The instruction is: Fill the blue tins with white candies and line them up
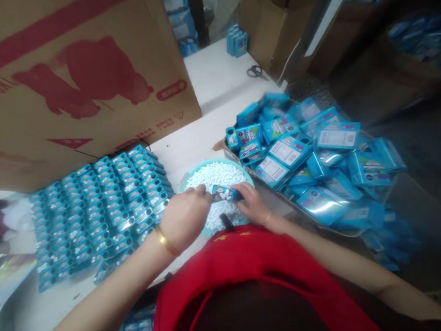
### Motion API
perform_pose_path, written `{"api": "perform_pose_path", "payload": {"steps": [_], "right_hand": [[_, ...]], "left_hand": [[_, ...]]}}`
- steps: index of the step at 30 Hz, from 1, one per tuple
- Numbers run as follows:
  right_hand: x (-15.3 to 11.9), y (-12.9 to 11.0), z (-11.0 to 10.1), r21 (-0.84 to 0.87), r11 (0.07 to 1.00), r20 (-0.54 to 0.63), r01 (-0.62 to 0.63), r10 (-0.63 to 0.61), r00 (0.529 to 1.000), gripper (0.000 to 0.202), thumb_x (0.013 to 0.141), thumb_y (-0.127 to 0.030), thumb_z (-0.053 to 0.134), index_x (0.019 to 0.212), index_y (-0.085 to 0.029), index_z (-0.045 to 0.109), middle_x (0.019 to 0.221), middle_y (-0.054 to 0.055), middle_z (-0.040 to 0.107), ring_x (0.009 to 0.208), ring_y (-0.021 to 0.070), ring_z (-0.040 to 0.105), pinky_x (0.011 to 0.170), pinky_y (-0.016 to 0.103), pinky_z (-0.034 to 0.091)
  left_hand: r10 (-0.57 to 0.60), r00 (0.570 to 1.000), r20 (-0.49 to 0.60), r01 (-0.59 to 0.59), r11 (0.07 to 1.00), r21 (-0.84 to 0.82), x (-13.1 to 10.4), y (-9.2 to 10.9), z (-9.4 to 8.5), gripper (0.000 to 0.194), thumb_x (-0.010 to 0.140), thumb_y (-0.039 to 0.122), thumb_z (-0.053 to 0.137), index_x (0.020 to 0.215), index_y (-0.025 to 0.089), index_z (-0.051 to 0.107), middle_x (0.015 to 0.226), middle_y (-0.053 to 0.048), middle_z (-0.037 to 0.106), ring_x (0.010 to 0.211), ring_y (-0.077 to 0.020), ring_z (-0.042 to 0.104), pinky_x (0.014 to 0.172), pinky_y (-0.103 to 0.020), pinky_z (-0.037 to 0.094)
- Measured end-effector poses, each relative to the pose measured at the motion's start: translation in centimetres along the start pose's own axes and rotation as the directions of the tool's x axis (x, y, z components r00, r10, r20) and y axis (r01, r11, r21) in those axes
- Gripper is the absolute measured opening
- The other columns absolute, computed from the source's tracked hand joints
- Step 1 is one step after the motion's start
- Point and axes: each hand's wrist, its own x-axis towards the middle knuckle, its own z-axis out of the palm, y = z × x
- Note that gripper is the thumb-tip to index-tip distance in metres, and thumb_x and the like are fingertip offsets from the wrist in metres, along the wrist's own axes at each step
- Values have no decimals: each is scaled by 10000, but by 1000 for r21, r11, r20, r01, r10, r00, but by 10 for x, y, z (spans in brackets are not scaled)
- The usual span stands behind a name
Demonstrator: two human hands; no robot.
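A light green bowl full of small white pellets stands in front of me. Over it, my right hand grips a small blue box by its right side. White pellets show at the box's near end. My left hand is closed in a fist at the bowl's left edge, its fingertips around a thin, dark tool whose kind is blurred. The tool's far end meets the box. Left of that hand, rows of small blue boxes stand packed together, some with white pellets on top.
Loose blue boxes overfill a container on the right. A big carton rises behind the rows. Black-handled scissors and a few blue boxes lie at the table's far end, near an open carton.
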Motion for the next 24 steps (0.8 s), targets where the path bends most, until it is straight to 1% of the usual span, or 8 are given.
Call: {"api": "perform_pose_path", "payload": {"steps": [4, 6, 10, 13, 15, 19, 22, 24], "right_hand": [[0, -1, 2, 110, 993, -3, -40, 41, 999, 397, 817, -180, 518, 1212, -224, 517, 1105, 93, 587, 1067, 242, 549, 938, 428, 477], [1, -4, 2, 171, 983, 1, -67, 68, 998, 362, 833, -215, 533, 1195, -218, 527, 1098, 89, 596, 1052, 231, 562, 922, 405, 486], [8, -14, 5, 259, 959, 56, -118, 107, 993, 342, 859, -289, 560, 1191, -206, 535, 1105, 86, 613, 1049, 218, 587, 918, 379, 498], [20, -20, 4, 245, 965, 129, -89, 59, 990, 359, 885, -332, 543, 1221, -207, 529, 1139, 91, 619, 1097, 226, 584, 947, 391, 495], [33, -18, -6, 125, 991, 149, -36, 17, 989, 441, 882, -367, 549, 1289, -209, 486, 1206, 111, 595, 1161, 254, 549, 976, 431, 479], [67, 6, -50, -286, 957, 145, 57, -16, 989, 485, 879, -361, 524, 1329, -191, 458, 1273, 147, 543, 1217, 303, 481, 1015, 510, 426], [85, 32, -82, -543, 832, 212, 114, 4, 977, 423, 822, -314, 550, 1220, -172, 564, 1216, 162, 570, 1171, 340, 493, 1003, 539, 408], [91, 46, -91, -650, 745, 269, 151, 40, 962, 446, 743, -242, 573, 1182, -167, 596, 1212, 170, 583, 1157, 363, 500, 994, 562, 396]], "left_hand": [[-33, 996, -81, 30, 999, -45, -10, -12, -5, 232, 881, 108, 392, 887, 144, 622, 840, -82, 562, 708, -195, 579, 614, -299, 487], [-28, 984, -175, -3, 985, -173, -10, -30, 7, 235, 902, 238, 439, 1061, 173, 599, 954, -86, 569, 731, -184, 590, 665, -303, 504], [93, 947, -307, -221, 882, -416, 10, -51, 44, 682, 801, 459, 615, 1388, 228, 355, 1281, -128, 480, 1004, -244, 586, 846, -350, 503], [179, 939, -294, -307, 822, -480, 31, -54, 68, 456, 847, 378, 578, 1258, 204, 481, 1154, -104, 562, 976, -219, 591, 829, -321, 493], [186, 935, -301, -320, 805, -499, 46, -65, 76, 295, 881, 311, 528, 1153, 197, 539, 1035, -79, 593, 892, -189, 596, 788, -295, 484], [-18, 914, -406, -195, 857, -477, 80, -133, 83, 248, 867, 304, 547, 1086, 189, 558, 997, -67, 583, 855, -176, 582, 767, -276, 465], [-236, 876, -421, 49, 911, -409, 113, -208, 93, 233, 847, 289, 568, 1057, 189, 568, 1027, -71, 574, 887, -193, 588, 771, -278, 459], [-356, 865, -354, 228, 907, -353, 136, -254, 101, 251, 837, 284, 573, 1071, 193, 566, 1075, -84, 565, 926, -212, 598, 782, -284, 460]]}}
